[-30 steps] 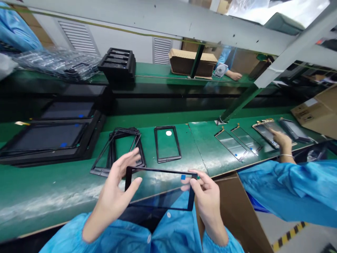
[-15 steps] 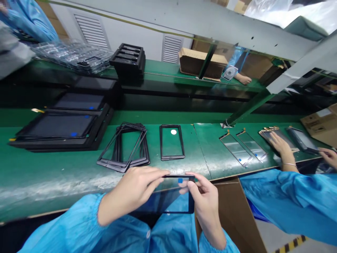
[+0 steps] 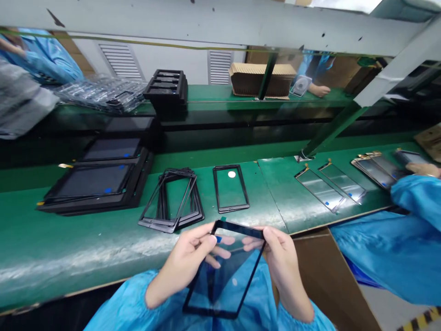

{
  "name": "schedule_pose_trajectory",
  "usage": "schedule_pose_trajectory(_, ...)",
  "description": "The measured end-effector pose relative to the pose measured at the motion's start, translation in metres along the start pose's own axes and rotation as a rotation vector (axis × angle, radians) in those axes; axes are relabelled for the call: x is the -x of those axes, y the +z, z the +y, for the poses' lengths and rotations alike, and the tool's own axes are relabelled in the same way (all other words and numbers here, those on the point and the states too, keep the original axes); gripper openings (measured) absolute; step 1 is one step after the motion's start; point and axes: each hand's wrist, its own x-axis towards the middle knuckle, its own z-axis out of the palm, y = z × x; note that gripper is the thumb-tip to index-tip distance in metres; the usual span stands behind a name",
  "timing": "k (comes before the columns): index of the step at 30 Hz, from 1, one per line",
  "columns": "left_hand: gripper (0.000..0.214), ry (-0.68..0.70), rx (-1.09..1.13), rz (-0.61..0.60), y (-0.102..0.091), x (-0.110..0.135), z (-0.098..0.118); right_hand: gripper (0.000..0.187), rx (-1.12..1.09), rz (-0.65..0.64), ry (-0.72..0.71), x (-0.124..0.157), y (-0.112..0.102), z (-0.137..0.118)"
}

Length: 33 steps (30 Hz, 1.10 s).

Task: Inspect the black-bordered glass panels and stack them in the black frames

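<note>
Panel, clear, glass-like, rectangular, black-bordered, near side of glossy green bench; long axis near-far, far end leaning right. Left hand pinches far-left corner, right hand pinches far-right; panel between, neither nearer.

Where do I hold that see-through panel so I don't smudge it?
Probably by the black border, from both sides: the see-through panel is flat, with a wide clear middle. The left hand and right hand grip it near its far corners.
</note>
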Motion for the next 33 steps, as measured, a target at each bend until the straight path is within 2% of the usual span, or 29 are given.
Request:
schedule_pose_trajectory(4,0.055,0.012,0.020,0.024,0.001,-0.001,-0.005,0.037,0.052,-0.024,-0.072,0.001,0.005,-0.003)
schedule_pose_trajectory(9,0.053,0.000,-0.008,0.028,-0.006,0.000,-0.010,0.036,0.132,-0.026,-0.187,0.006,0.006,-0.014)
schedule_pose_trajectory(10,0.050,0.022,-0.060,0.023,-0.008,0.001,-0.008,0.036,0.155,-0.033,-0.200,0.006,0.007,-0.016)
schedule_pose_trajectory(12,0.045,0.151,-0.246,0.021,-0.010,0.001,-0.001,0.035,0.237,-0.076,-0.215,0.007,0.013,-0.020)
schedule_pose_trajectory(15,0.062,0.358,-0.638,-0.060,-0.008,-0.001,0.011,0.025,0.381,-0.196,-0.229,0.006,0.025,-0.018)
schedule_pose_trajectory(17,0.065,0.332,-0.783,-0.163,-0.004,-0.002,0.015,0.014,0.362,-0.215,-0.248,0.004,0.027,-0.013)
schedule_pose_trajectory(19,0.054,0.231,-0.700,-0.180,-0.003,-0.003,0.016,0.017,0.310,-0.088,-0.313,0.001,0.019,-0.011)
schedule_pose_trajectory(22,0.042,0.111,-0.368,-0.035,-0.008,-0.002,0.013,0.030,0.411,0.219,-0.471,-0.005,-0.012,-0.011)
schedule_pose_trajectory(24,0.044,0.096,-0.226,0.059,-0.016,-0.002,0.009,0.035,0.436,0.244,-0.423,-0.006,-0.032,-0.009)
schedule_pose_trajectory(26,0.049,0.112,-0.162,0.119,-0.023,-0.003,0.004,0.040,0.317,0.152,-0.269,-0.004,-0.042,-0.006)
schedule_pose_trajectory(29,0.053,0.134,-0.141,0.165,-0.028,-0.006,-0.002,0.043,0.113,0.088,-0.120,0.005,-0.036,-0.001)
schedule_pose_trajectory(31,0.050,0.167,-0.197,0.173,-0.029,-0.007,-0.003,0.041,0.075,0.132,-0.114,0.009,-0.026,0.001)
schedule_pose_trajectory(33,0.049,0.297,-0.372,0.220,-0.028,-0.007,0.000,0.036,0.085,0.171,-0.126,0.011,-0.018,0.000)
